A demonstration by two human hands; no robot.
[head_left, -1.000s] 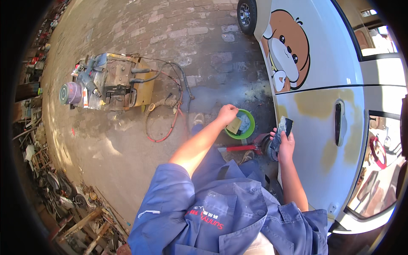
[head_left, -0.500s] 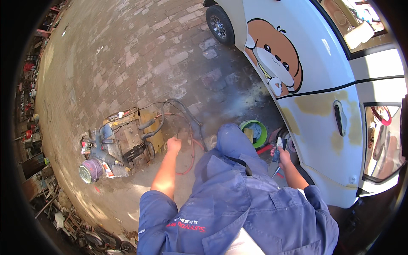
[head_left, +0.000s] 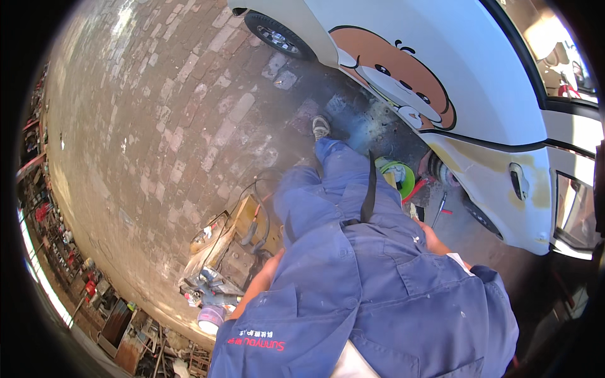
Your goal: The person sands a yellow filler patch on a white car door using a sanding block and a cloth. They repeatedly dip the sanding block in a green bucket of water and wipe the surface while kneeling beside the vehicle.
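Observation:
I look down over my blue coveralls (head_left: 378, 283); one leg stretches out to a shoe (head_left: 321, 127) on the brick paving. My left forearm (head_left: 257, 285) shows beside my chest, its hand tucked against the coverall near a yellow-and-grey machine (head_left: 234, 249). Only a strip of my right forearm (head_left: 435, 238) shows; its hand is hidden behind my body. A green bowl (head_left: 403, 177) lies on the ground by my leg, below the white car (head_left: 479, 94).
The car's door carries a cartoon bear (head_left: 403, 82) and patches of tan filler around the handle (head_left: 518, 181). A red-handled tool (head_left: 441, 210) lies near the bowl. Cables loop around the machine. Scrap and racks (head_left: 57, 233) line the left edge.
The view has swung: the car and bowl moved right and up, the machine moved under my left arm. My left hand left the bowl and drew back to my body; my right hand dropped out of sight.

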